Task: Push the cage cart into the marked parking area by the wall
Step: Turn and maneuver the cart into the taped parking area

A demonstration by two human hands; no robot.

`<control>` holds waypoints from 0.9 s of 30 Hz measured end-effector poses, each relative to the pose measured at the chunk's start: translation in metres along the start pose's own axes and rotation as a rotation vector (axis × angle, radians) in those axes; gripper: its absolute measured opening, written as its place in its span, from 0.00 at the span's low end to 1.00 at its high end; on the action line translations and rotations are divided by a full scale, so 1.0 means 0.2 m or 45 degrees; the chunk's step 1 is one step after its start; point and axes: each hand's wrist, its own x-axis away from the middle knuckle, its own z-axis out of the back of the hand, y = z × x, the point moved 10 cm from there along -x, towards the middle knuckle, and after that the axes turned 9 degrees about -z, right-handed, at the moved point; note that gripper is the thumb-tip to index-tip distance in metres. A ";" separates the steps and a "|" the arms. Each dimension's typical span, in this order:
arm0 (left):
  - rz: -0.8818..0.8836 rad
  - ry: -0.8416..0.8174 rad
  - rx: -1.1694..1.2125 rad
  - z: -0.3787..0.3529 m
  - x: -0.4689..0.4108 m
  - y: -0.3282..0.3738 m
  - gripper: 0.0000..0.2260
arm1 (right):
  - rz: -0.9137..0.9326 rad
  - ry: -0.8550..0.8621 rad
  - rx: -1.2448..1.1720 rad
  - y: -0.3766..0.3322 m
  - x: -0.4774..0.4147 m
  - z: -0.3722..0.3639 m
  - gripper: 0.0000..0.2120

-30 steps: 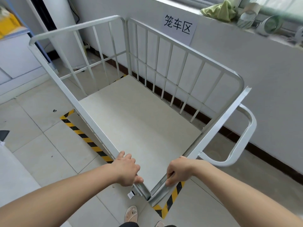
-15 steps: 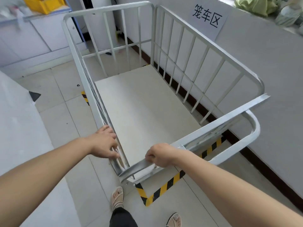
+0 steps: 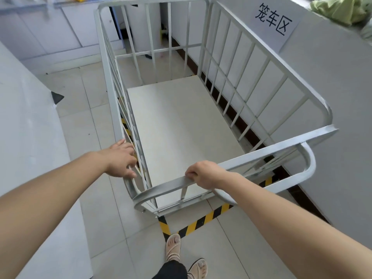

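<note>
A white metal cage cart (image 3: 249,57) with barred sides and a pale flat deck stands lengthwise beside the grey wall (image 3: 330,81). Black-and-yellow floor tape (image 3: 203,219) marks a corner just under the cart's near end, and a strip shows under its left side. My left hand (image 3: 120,159) rests on the left side rail near the corner, fingers partly apart. My right hand (image 3: 205,174) is closed over the flat near rail. A paper sign (image 3: 274,20) with three characters hangs on the wall above the cart.
A white panel (image 3: 28,127) fills the left side. Pale cabinets (image 3: 52,31) stand at the back left. A green cloth (image 3: 340,9) lies on the ledge above the wall. My sandalled feet (image 3: 174,248) stand on the tiles behind the tape corner.
The cart has swung round to lie parallel with the wall and nearer to it. My left hand shifted from the near corner onto the left side rail; my right hand stays on the near rail.
</note>
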 end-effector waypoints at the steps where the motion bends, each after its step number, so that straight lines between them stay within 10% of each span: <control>1: 0.005 0.000 -0.003 0.01 0.00 0.00 0.23 | -0.010 0.005 0.005 0.02 0.01 0.02 0.11; 14: 0.302 0.022 0.145 0.09 -0.07 0.10 0.22 | -0.033 0.108 0.013 0.33 0.03 0.19 0.12; 27: 0.316 0.432 0.982 0.56 -0.52 0.79 0.22 | 0.072 0.294 0.275 0.96 0.18 0.42 0.20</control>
